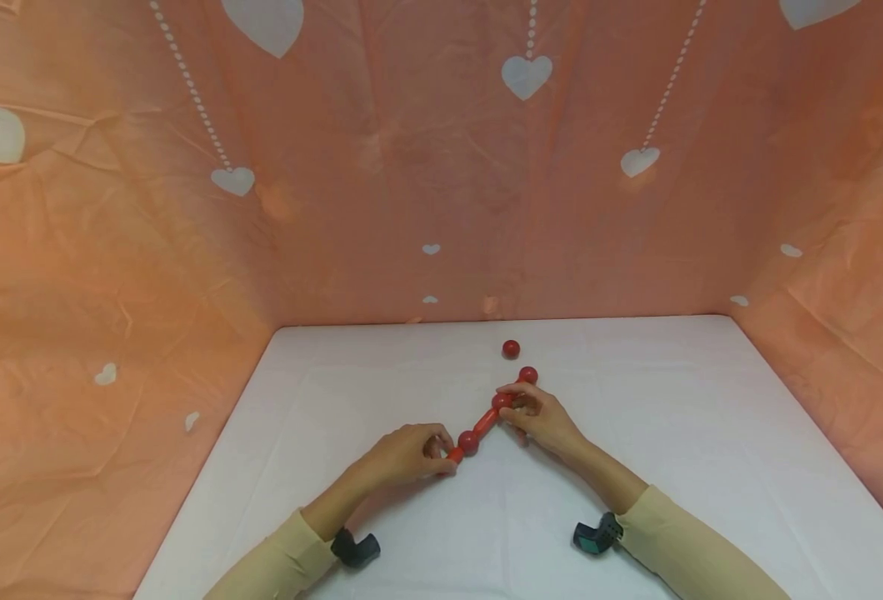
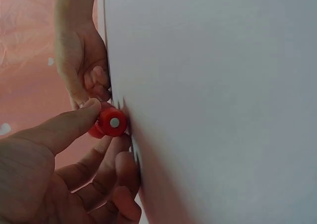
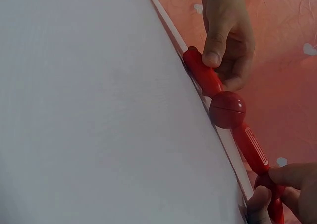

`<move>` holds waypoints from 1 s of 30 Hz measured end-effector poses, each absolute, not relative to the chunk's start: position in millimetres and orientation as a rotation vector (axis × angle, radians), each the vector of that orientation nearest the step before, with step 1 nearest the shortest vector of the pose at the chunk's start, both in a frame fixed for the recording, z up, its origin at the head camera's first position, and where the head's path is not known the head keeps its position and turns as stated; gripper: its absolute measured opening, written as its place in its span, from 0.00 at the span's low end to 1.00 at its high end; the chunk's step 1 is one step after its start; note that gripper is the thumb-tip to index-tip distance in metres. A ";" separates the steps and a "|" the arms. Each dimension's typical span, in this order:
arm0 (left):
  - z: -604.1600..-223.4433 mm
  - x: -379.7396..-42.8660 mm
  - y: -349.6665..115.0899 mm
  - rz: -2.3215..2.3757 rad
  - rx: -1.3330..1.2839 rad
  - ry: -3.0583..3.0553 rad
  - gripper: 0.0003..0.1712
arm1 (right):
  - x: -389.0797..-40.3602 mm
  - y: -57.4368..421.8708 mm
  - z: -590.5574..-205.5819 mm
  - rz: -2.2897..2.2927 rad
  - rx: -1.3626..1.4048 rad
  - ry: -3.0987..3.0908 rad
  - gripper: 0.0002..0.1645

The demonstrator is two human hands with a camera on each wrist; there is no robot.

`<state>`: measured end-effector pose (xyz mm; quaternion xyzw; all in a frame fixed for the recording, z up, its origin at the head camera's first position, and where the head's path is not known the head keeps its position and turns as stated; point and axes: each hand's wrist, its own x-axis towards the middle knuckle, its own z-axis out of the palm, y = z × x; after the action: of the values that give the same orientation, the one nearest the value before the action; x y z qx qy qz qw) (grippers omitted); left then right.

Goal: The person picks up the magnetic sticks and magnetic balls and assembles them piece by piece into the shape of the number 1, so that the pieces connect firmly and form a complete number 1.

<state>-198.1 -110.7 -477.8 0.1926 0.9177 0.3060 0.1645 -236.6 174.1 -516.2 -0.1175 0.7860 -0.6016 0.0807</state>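
Observation:
A chain of red rods and red balls runs diagonally over the white table in the head view. My left hand pinches the near end rod between thumb and fingers; a round silvery disc shows on its end face in the left wrist view. Joined to that rod is a ball, followed by a ribbed middle rod. My right hand grips the second ball with thumb and fingers. Beyond it, a partly hidden rod leads to the far end ball.
One loose red ball lies behind the chain, near the back edge of the white table. Orange cloth walls with pale hearts enclose the back and both sides. Dark wrist devices sit at both sleeves.

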 end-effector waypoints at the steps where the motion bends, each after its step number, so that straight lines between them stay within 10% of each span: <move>1: -477.5 -198.9 -111.0 0.862 0.551 2.617 0.15 | -236.6 174.0 -515.9 -1.796 -0.352 2.356 0.24; 30: -437.1 -258.4 -87.6 0.844 0.564 2.779 0.10 | -235.9 171.7 -516.7 -1.757 -0.334 2.405 0.23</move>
<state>-258.4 -87.6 -437.1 0.1898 0.9354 0.2839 0.0912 -235.9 171.7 -516.7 -0.1112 0.8003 -0.5847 0.0723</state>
